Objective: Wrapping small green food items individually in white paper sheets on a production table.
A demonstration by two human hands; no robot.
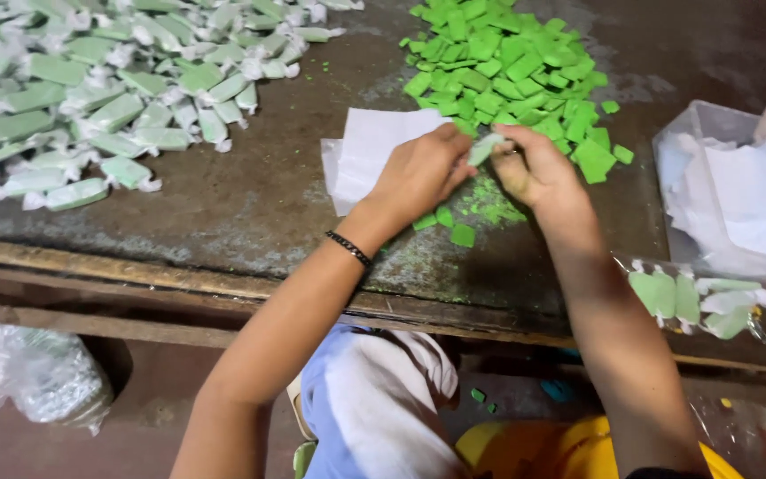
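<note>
Left hand: my left hand [418,173] is pinched shut on one end of the half-wrapped piece [487,147], knuckles up, so the wrapper end can be gripped tight.
Right hand: my right hand [538,168] is closed on the other end of the same piece; the two hands meet over it, each holding one end of the wrapper.
Piece in hand: a pale green block in thin white wrapper, held just above the worktop [250,204] near the middle of the view.
Wrapper stack: the white paper sheets [370,151] lie at 9 o'clock of my hands, touching the left hand, I judge so the next sheet is within reach.
Bare pieces: the bright green pile [507,71] sits at 12 o'clock, close enough to pick from; a few crumbs and strays [463,235] lie under my wrists.
Finished heap: wrapped pieces [99,98] are spread at 10 o'clock, well apart from the bare ones, which keeps the two sorts separate.
Right edge: a clear plastic tub [711,133] with more white paper at 3 o'clock, and a clear bag of wrapped pieces [693,297] at 4 o'clock.
</note>
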